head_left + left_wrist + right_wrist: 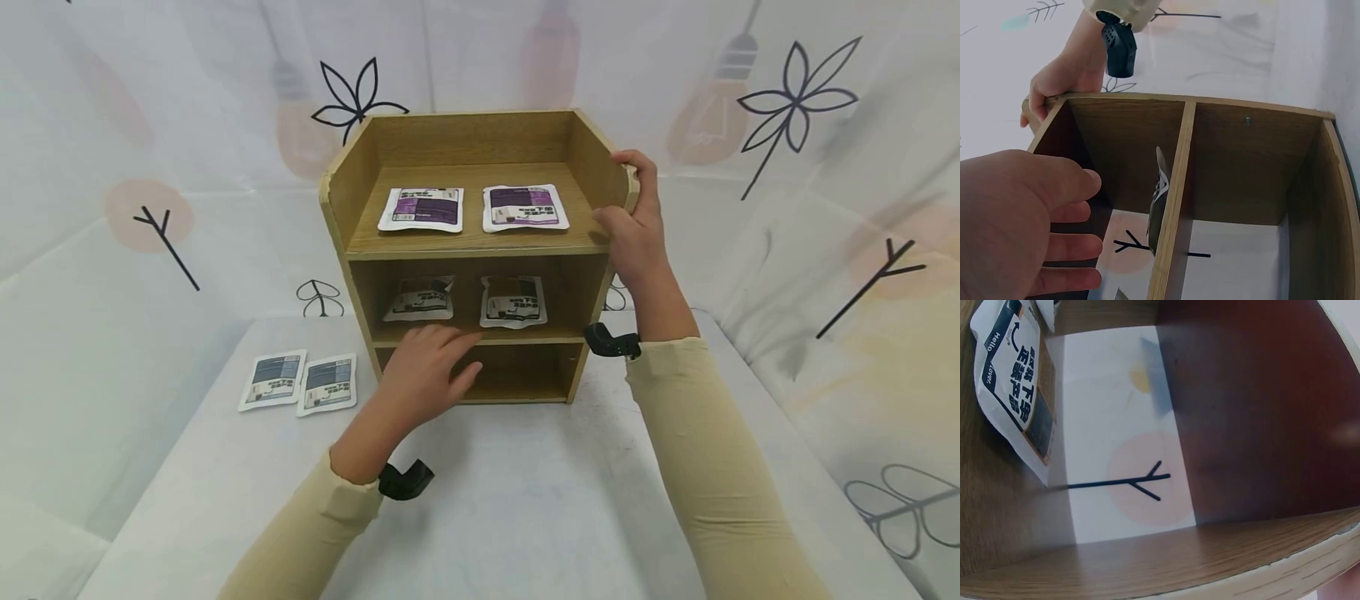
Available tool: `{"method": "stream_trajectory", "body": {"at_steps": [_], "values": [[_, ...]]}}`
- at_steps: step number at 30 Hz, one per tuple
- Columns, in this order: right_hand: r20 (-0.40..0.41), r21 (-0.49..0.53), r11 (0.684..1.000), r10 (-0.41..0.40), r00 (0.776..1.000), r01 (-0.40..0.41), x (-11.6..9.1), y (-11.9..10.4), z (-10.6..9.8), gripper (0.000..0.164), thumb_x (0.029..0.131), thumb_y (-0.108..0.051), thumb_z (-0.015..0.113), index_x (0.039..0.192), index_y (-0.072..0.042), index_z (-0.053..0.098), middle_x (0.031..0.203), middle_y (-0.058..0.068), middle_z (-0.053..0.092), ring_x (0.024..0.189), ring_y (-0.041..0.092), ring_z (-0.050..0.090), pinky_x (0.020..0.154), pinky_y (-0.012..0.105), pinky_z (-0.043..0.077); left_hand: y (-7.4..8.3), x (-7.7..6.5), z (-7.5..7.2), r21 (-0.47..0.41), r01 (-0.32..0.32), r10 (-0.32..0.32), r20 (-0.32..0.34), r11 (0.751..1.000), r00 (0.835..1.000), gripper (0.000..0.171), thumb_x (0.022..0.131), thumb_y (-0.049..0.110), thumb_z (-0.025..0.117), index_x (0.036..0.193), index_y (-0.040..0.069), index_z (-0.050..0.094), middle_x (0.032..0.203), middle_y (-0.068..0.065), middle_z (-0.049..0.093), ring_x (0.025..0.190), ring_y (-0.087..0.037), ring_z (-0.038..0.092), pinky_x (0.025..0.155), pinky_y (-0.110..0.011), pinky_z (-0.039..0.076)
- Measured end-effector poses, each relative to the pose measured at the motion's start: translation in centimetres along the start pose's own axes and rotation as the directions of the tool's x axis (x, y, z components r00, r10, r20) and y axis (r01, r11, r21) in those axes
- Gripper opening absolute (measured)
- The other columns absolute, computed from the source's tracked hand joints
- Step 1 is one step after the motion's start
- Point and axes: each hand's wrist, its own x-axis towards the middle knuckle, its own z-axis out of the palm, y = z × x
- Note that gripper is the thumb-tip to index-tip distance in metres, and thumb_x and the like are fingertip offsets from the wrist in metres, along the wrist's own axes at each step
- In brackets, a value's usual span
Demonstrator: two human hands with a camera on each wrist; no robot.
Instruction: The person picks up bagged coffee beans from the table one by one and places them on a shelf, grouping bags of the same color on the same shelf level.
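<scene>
A small wooden shelf (pixel 480 137) with three levels stands upright on the table. My right hand (pixel 637 229) grips the top of its right side panel, thumb on the inner face and fingers over the outer edge. In front of the middle board is my left hand (pixel 423 375), fingers extended and holding nothing. Two purple-and-white packets (pixel 426 210) (pixel 525 208) lie on the top level. Behind my left hand, the middle level carries two brown-and-white packets (pixel 422 298) (pixel 513 302); one such packet (pixel 1019 387) also shows in the right wrist view.
Left of the shelf, two blue-and-white packets (pixel 273 379) (pixel 327 385) lie side by side on the white-covered table (pixel 517 500). A printed white curtain (pixel 187 100) hangs behind the shelf and along both sides.
</scene>
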Motion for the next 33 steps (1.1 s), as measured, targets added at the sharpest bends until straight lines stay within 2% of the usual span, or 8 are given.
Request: {"method": "stream_trajectory", "body": {"at_steps": [12, 22, 26, 29, 33], "values": [[0.002, 0.002, 1.0, 0.006, 1.0, -0.006, 0.1, 0.2, -0.1, 0.062, 0.085, 0.0, 0.043, 0.133, -0.039, 0.038, 0.14, -0.004, 0.033, 0.123, 0.018, 0.037, 0.096, 0.037, 0.034, -1.3, -1.8, -0.8, -0.027, 0.021, -0.02, 0.018, 0.999, 1.0, 0.036, 0.091, 0.032, 0.065, 0.123, 0.015, 0.066, 0.117, -0.003, 0.069, 0.112, -0.025, 0.061, 0.1, -0.046, 0.048], [0.0, -0.005, 1.0, 0.009, 1.0, -0.009, 0.0, 0.1, 0.0, 0.062, 0.085, 0.0, 0.043, 0.133, -0.039, 0.038, 0.14, -0.004, 0.033, 0.123, 0.018, 0.037, 0.096, 0.037, 0.034, -3.2, -3.6, -1.1, -0.009, -0.04, 0.04, 0.012, 0.999, 0.999, 0.036, 0.089, 0.03, 0.069, 0.12, 0.013, 0.068, 0.113, -0.004, 0.069, 0.109, -0.025, 0.062, 0.096, -0.044, 0.05], [-0.003, -0.009, 1.0, 0.017, 1.0, -0.017, 0.0, 0.0, 0.0, 0.062, 0.085, 0.0, 0.043, 0.133, -0.04, 0.038, 0.14, -0.004, 0.033, 0.124, 0.018, 0.036, 0.096, 0.037, 0.034, -4.0, -4.3, -1.3, -0.03, -0.062, 0.062, 0.008, 0.998, 0.998, 0.035, 0.087, 0.028, 0.07, 0.118, 0.012, 0.069, 0.11, -0.005, 0.07, 0.107, -0.026, 0.063, 0.095, -0.044, 0.05], [-0.004, -0.009, 1.0, 0.019, 1.0, -0.019, 0.0, 0.0, 0.0, 0.062, 0.085, -0.001, 0.043, 0.133, -0.04, 0.038, 0.141, -0.004, 0.033, 0.125, 0.018, 0.036, 0.098, 0.038, 0.034, -4.5, -4.9, -1.6, -0.044, -0.042, 0.044, 0.037, 0.998, 0.998, 0.034, 0.088, 0.029, 0.07, 0.118, 0.012, 0.069, 0.11, -0.005, 0.069, 0.107, -0.025, 0.062, 0.095, -0.043, 0.051], [-0.003, -0.003, 1.0, 0.017, 1.0, -0.017, 0.0, 0.0, 0.0, 0.062, 0.085, -0.001, 0.043, 0.133, -0.039, 0.038, 0.142, -0.003, 0.032, 0.126, 0.019, 0.035, 0.099, 0.039, 0.034, -5.1, -5.5, -2.0, -0.057, 0.027, -0.021, 0.106, 0.998, 0.994, 0.036, 0.089, 0.032, 0.068, 0.12, 0.013, 0.068, 0.114, -0.005, 0.068, 0.11, -0.024, 0.061, 0.095, -0.044, 0.051]]}}
